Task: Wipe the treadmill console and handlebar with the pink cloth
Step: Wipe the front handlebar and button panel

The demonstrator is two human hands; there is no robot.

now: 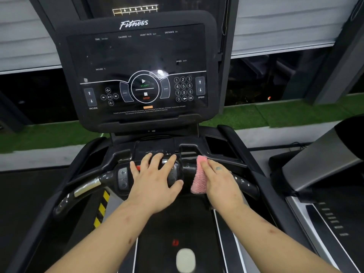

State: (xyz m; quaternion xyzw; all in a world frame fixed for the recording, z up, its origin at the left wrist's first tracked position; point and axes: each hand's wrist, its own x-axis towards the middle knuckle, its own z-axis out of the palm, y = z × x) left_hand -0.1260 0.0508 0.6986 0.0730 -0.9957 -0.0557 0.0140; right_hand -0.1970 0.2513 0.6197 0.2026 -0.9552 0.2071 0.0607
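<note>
Two hands in my feed, both on the treadmill's handlebar (86, 187).

1. Left hand (155, 180): palm down on the middle of the bar, fingers straight and spread, thumb out to the right, gripping nothing. A red button (138, 167) shows between its fingers; a small plus/minus keypad (123, 179) sits just beside it on the left.
2. Right hand (220, 178): laid over the bar right of centre, fingers fairly straight, pressing the pink cloth (200, 176) onto the bar. I cannot see its thumb.
3. Pink cloth: draped across the bar, between the two hands, part of it under the right fingers, its lower edge hanging toward me.
4. Console (137, 56): upright above the bar, dark screen, START and STOP markings at centre, number pad on the right; neither hand touches it.
5. Hazard stripes (102, 207), yellow and black, below the bar on the left.
6. Green turf (275, 113) beyond the machine.
</note>
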